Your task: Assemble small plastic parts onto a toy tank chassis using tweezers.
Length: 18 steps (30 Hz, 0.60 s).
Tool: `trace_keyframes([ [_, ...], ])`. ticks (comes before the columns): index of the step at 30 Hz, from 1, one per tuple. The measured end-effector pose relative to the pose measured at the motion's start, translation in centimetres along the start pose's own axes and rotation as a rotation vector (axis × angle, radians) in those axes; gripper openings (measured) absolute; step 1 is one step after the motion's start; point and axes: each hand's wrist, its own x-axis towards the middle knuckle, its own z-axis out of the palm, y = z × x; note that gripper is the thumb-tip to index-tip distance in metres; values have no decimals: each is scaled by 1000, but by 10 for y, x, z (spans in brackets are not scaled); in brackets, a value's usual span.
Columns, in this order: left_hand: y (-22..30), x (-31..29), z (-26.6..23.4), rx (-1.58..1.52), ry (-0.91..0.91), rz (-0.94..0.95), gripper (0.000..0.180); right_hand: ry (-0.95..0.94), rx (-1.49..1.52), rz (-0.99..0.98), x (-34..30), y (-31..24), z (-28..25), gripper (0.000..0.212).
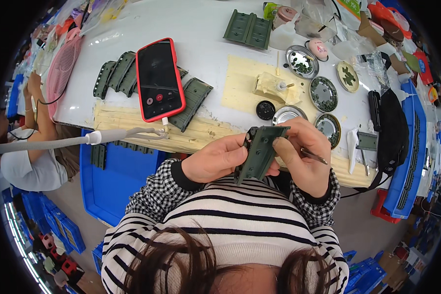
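Observation:
Between my hands, near the table's front edge, is a dark green moulded panel (259, 153), held tilted with small round bosses on its face. My left hand (211, 160) is closed on its left edge. My right hand (306, 158) has thumb and fingertips pressed to the panel's upper right part. A slim, pointed metal tool (313, 156) is tucked in the same hand, its tip sticking out to the right. Whether a small piece is under the right fingertips is hidden. Beyond that hand stand round metal dishes (323, 94) of small dark green pieces.
A phone in a red case (160, 81) on a grey bendy holder (78, 143) leans over more green panels (193, 104). A tape-wrapped block (274, 88) and a black round cap (265, 110) lie ahead. Below left is a blue bin (117, 183). Another person (32, 164) sits far left.

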Motion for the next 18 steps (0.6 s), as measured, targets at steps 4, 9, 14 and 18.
trace_keyframes([
  [4, 1, 0, 0, -44, -42, -14, 62, -16, -60, -28, 0, -5, -6, 20],
  [9, 14, -5, 0, 17, -16, -72, 76, 308, -228, 77, -13, 4, -42, 16],
  [14, 19, -6, -3, 18, -45, -43, 67, 406, -656, 58, -20, 26, -87, 10],
  [18, 26, -2, 4, -14, 122, -41, 46, 308, -710, 94, -18, 33, -88, 11],
])
